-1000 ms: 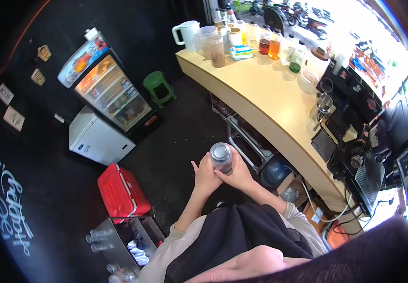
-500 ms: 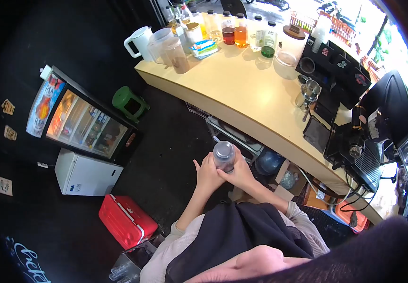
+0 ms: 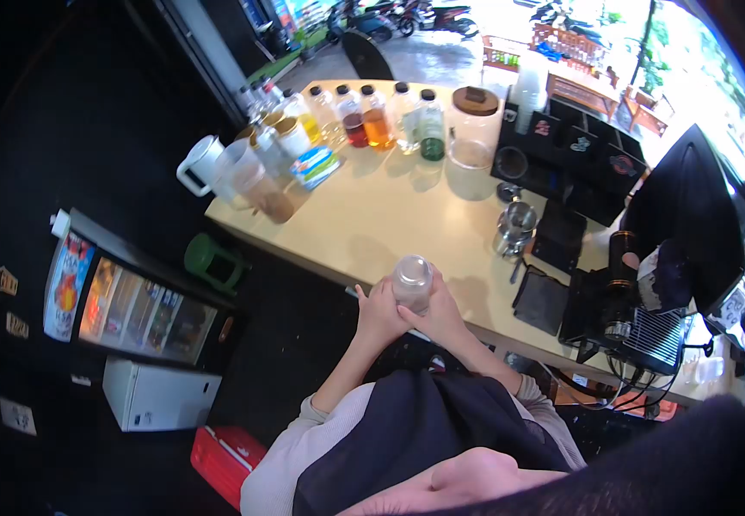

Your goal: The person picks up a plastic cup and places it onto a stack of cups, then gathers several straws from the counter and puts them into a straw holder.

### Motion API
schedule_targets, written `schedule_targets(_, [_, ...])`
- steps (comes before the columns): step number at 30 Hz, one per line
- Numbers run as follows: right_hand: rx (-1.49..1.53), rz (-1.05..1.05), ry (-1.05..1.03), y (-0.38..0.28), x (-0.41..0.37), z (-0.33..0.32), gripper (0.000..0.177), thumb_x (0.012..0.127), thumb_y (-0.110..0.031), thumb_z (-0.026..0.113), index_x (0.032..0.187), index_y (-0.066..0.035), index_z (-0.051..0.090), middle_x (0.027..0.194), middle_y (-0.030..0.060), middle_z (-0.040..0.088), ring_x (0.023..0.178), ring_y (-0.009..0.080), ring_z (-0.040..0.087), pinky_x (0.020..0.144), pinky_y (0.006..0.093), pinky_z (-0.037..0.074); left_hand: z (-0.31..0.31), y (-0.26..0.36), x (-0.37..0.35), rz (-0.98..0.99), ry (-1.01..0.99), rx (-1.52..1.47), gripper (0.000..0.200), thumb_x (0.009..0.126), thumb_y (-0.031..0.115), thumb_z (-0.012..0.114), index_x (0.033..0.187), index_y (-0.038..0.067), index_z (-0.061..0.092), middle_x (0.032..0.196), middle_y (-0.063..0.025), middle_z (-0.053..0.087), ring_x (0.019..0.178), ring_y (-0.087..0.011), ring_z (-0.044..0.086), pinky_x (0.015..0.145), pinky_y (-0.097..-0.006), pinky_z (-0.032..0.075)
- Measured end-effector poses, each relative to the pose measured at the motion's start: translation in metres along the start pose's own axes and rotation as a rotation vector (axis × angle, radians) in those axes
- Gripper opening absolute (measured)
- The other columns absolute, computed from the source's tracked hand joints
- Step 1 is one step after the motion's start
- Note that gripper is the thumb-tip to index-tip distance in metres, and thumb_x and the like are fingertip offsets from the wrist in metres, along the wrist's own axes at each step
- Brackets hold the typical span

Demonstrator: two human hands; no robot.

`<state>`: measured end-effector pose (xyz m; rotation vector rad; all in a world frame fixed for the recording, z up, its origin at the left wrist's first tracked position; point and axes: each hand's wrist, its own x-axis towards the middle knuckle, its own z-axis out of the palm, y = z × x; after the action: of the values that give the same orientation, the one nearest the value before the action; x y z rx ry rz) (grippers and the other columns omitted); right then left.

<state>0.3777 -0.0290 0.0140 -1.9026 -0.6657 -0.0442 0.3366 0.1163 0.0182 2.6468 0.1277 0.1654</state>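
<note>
Both hands are wrapped around a clear bottle (image 3: 412, 273) with a rounded end facing up, held in front of my apron. My left hand (image 3: 379, 311) grips it from the left, its little finger sticking out to the side. On the other side, my right hand (image 3: 439, 315) closes around it, the thumb across the front. The bottle overlaps the front edge of the pale counter (image 3: 372, 232) in this view. Its lower end is hidden by my fingers.
Along the counter's back stand several bottles of coloured liquid (image 3: 377, 129), a lidded jar (image 3: 472, 138) and a black organizer (image 3: 562, 159). Jugs (image 3: 243, 176) stand at the left, a metal jigger (image 3: 517, 225) and an espresso machine (image 3: 648, 331) at the right. A drinks fridge (image 3: 144, 314) is farther left.
My view has shifted and I am nearer the counter. The bottle, still in both hands, now shows against the counter's edge instead of the dark floor.
</note>
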Motion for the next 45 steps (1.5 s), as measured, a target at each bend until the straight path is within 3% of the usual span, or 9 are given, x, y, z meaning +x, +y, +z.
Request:
schedule_targets(8, [-0.035,0.089,0.167,0.024,0.036,-0.071,0.090,0.071,-0.023,0.081,0.141,0.002,0.030,0.132,0.0236,0.049,0.125,0.0353,0.050,0.104,0.0403,0.041,0.013,0.059,0.079,0.136,-0.123,-0.015,0.079,0.068,0.042,0.072,0.126,-0.004,0.045,0.126,-0.0211,0.056,0.124,-0.0348,0.051,0.107,-0.0706,0.022])
schedule_targets(15, [-0.037,0.179,0.270,0.028,0.063,-0.088,0.094,0.069,-0.027,0.080,0.142,0.005,0.028,0.132,0.0254,0.049,0.124,0.0389,0.050,0.104,0.0420,0.041,0.006,0.078,0.123,0.245,-0.123,0.070,0.085,0.070,0.042,0.071,0.132,-0.007,0.041,0.132,-0.0214,0.052,0.129,-0.0333,0.047,0.105,-0.0754,0.016])
schedule_targets(20, [-0.283,0.049,0.428,0.021,0.099,-0.107,0.094,0.070,-0.026,0.080,0.142,0.003,0.028,0.129,0.0250,0.051,0.121,0.0395,0.051,0.101,0.0430,0.042,-0.009,0.091,0.166,0.379,-0.062,0.213,0.084,0.071,0.042,0.069,0.133,-0.007,0.041,0.134,-0.0219,0.051,0.132,-0.0322,0.044,0.105,-0.0757,0.015])
schedule_targets(23, [-0.263,0.068,0.417,0.010,0.125,-0.123,0.093,0.070,-0.027,0.081,0.142,0.002,0.029,0.124,0.0248,0.054,0.116,0.0413,0.055,0.098,0.0440,0.045,-0.029,0.100,0.184,0.394,-0.040,0.200,0.086,0.072,0.046,0.070,0.136,-0.004,0.040,0.138,-0.0191,0.049,0.136,-0.0320,0.040,0.106,-0.0750,0.014])
schedule_targets(28, [-0.258,0.027,0.494,0.002,0.169,-0.154,0.096,0.070,-0.033,0.083,0.141,0.001,0.028,0.119,0.0248,0.059,0.109,0.0436,0.058,0.093,0.0461,0.047,-0.028,0.084,0.206,0.444,0.079,0.177,0.090,0.076,0.063,0.065,0.141,0.006,0.040,0.143,-0.0110,0.046,0.142,-0.0311,0.030,0.108,-0.0719,0.012])
schedule_targets(34, [-0.433,-0.156,0.754,0.012,0.245,-0.203,0.104,0.075,-0.035,0.080,0.144,-0.001,0.010,0.121,0.0275,0.057,0.109,0.0442,0.059,0.091,0.0522,0.046,0.012,0.068,0.231,0.478,-0.069,0.122,0.083,0.081,0.062,0.060,0.139,0.005,0.043,0.142,-0.0124,0.047,0.142,-0.0314,0.030,0.110,-0.0692,0.013])
schedule_targets(45, [-0.556,-0.237,0.985,0.049,0.351,-0.277,0.104,0.077,-0.043,0.077,0.145,0.001,0.012,0.132,0.0303,0.048,0.122,0.0435,0.050,0.101,0.0526,0.038,0.042,0.069,0.246,0.569,-0.118,-0.034,0.075,0.084,0.056,0.062,0.137,0.006,0.045,0.140,-0.0111,0.049,0.140,-0.0325,0.034,0.112,-0.0646,0.019])
